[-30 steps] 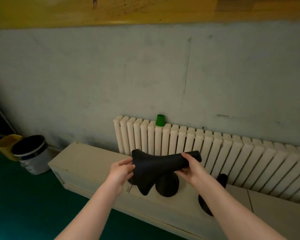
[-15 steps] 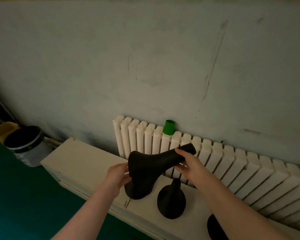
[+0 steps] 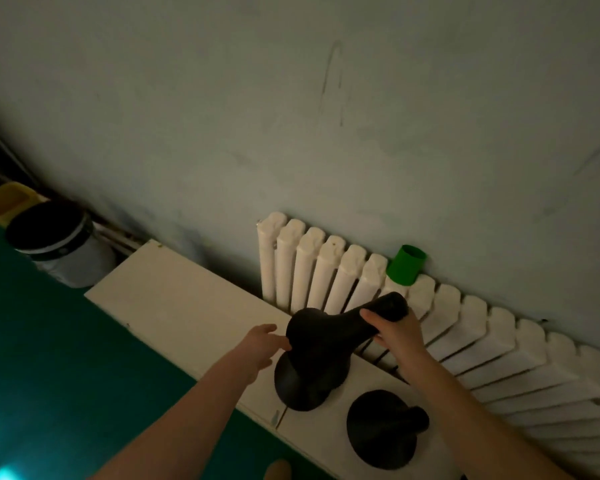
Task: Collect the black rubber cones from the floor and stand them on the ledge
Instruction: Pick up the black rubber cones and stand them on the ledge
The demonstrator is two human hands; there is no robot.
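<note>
Black rubber cone [image 3: 326, 329] tilts over the cream ledge [image 3: 187, 306] in front of the radiator [image 3: 326, 271]. My right hand [image 3: 400, 336] wraps its narrow neck, and my left hand [image 3: 264, 342] touches its flared end with straight fingers. Another cone [image 3: 383, 431] stands to the right.

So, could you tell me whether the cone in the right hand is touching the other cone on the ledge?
Apart. The head view shows a pale strip of ledge between the held cone and the standing cone.
</note>
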